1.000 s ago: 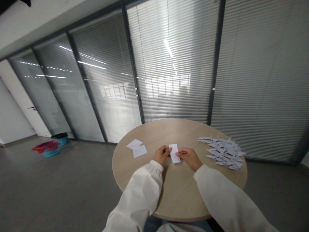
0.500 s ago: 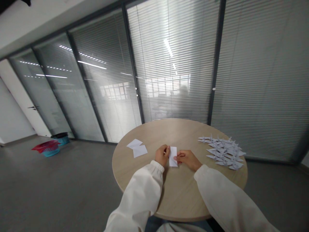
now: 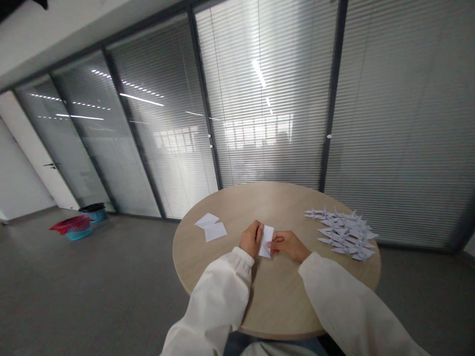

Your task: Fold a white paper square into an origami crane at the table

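Through the head camera I watch two hands working near the middle of a round, light wood-coloured counter (image 3: pixel 284 301). Between them is a small white rectangular piece of paper (image 3: pixel 266 238), standing taller than wide. My left hand (image 3: pixel 252 238) has its fingers curled, almost closed, on the left edge of this paper. My right hand (image 3: pixel 287 245) pinches its lower right side between thumb and fingers, with very little opening. To the left, well apart from the hands, two flat white paper sheets (image 3: pixel 215 232) lie touching or overlapping; I cannot tell which. At the right side, many pointed white folded-paper figures (image 3: pixel 346 233) lie crowded together.
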### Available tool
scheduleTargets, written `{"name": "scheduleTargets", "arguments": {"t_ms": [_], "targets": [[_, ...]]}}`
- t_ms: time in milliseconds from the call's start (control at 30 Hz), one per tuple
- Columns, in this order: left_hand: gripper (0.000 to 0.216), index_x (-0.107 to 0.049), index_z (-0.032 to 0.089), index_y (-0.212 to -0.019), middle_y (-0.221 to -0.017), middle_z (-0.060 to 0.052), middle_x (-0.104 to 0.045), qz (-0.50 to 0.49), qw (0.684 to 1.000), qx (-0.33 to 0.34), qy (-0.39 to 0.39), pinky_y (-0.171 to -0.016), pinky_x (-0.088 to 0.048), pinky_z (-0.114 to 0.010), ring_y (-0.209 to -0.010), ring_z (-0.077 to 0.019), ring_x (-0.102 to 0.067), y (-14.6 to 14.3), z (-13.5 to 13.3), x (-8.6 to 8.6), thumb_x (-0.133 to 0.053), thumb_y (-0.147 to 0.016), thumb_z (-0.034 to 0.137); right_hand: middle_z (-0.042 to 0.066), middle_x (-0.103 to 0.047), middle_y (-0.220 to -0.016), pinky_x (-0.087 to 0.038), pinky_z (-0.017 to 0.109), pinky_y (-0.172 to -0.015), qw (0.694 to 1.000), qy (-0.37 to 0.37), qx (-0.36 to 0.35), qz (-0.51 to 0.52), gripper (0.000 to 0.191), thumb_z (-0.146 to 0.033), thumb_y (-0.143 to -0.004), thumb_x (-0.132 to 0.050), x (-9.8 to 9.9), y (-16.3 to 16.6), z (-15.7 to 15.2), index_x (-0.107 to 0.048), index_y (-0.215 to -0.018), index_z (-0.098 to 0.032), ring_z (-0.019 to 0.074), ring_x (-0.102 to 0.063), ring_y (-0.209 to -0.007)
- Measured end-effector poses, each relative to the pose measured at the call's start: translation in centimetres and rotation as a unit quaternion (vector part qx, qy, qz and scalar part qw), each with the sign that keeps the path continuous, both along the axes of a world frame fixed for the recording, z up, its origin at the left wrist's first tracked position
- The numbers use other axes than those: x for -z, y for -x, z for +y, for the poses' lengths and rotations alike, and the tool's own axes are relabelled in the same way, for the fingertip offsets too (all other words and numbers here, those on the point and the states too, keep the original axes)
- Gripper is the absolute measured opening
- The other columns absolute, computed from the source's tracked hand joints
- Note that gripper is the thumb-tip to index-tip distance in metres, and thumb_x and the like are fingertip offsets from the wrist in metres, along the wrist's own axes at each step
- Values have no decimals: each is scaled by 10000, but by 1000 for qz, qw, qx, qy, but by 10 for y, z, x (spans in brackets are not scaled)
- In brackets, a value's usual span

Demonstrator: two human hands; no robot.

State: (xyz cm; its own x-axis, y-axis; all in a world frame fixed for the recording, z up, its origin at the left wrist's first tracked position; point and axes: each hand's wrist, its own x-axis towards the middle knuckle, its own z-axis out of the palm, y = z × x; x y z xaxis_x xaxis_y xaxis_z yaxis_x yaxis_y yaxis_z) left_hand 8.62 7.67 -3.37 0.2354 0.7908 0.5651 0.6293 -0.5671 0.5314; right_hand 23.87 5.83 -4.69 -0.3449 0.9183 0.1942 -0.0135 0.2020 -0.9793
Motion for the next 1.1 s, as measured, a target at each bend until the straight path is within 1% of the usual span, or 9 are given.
{"name": "scheduleTargets", "arguments": {"t_ms": [167, 267, 367, 433, 500, 600, 767, 1000, 1100], "targets": [[334, -471, 187, -681, -546, 26, -450, 15, 1000, -27, -4, -507, -300, -209, -509, -102, -434, 2, 0, -1, -279, -849, 403, 45, -633, -553, -432, 245, -507, 1000, 4, -13, -13, 359, -434, -553, -703, 0, 1, -2, -589, -634, -103, 122, -555, -485], [349, -476, 187, -672, -535, 27, -445, 25, 999, -30, -10, -498, -288, -208, -495, -99, -425, 3, -1, -1, -278, -849, 414, 48, -636, -558, -441, 255, -520, 1000, 10, -21, -9, 370, -443, -544, -705, 0, 2, -2, -589, -636, -103, 132, -567, -498], [355, -489, 185, -690, -540, 26, -453, 20, 1000, -24, -7, -499, -289, -206, -499, -98, -428, 3, -1, -1, -274, -850, 419, 44, -636, -559, -453, 268, -532, 1000, 14, -18, 3, 379, -446, -526, -713, 0, 2, -2, -588, -639, -107, 140, -575, -504], [361, -497, 184, -702, -542, 26, -462, 5, 1000, -15, 8, -498, -296, -202, -506, -97, -438, 3, 0, -1, -271, -849, 425, 39, -632, -552, -454, 266, -531, 1000, 12, -6, 9, 370, -440, -529, -714, 1, 1, -1, -588, -634, -108, 138, -573, -500], [366, -505, 183, -715, -549, 25, -478, -1, 1000, 3, 29, -495, -303, -199, -512, -98, -449, 3, 1, 1, -274, -846, 436, 35, -632, -552, -453, 261, -532, 1000, 4, 12, 14, 358, -432, -540, -710, 3, 0, 1, -595, -641, -109, 134, -572, -500], [368, -516, 181, -721, -566, 21, -501, 15, 998, 29, 47, -489, -313, -198, -518, -99, -463, 1, 3, 3, -302, -829, 459, 36, -640, -572, -453, 258, -537, 998, -14, 49, 28, 353, -431, -552, -701, 5, -3, 6, -608, -668, -111, 136, -578, -512], [385, -528, 178, -723, -547, 27, -510, 16, 996, 51, 70, -484, -334, -198, -464, -90, -462, 1, 3, 5, -293, -830, 463, 46, -656, -609, -462, 266, -552, 995, -25, 88, 49, 327, -411, -570, -696, 7, -5, 9, -611, -680, -115, 153, -597, -541], [393, -533, 167, -660, -509, 25, -496, -2, 997, 57, 45, -489, -333, -192, -481, -89, -463, 2, 1, 0, -333, -818, 466, 55, -664, -632, -468, 273, -560, 995, -22, 83, 53, 327, -402, -561, -703, 5, -4, 7, -611, -684, -113, 162, -608, -557], [394, -535, 165, -657, -504, 26, -498, -23, 996, 63, 61, -472, -344, -187, -464, -86, -470, 2, -1, -1, -344, -809, 475, 52, -664, -627, -465, 272, -559, 995, -29, 86, 45, 326, -412, -571, -695, 3, -4, 6, -614, -683, -117, 163, -608, -558]]}}
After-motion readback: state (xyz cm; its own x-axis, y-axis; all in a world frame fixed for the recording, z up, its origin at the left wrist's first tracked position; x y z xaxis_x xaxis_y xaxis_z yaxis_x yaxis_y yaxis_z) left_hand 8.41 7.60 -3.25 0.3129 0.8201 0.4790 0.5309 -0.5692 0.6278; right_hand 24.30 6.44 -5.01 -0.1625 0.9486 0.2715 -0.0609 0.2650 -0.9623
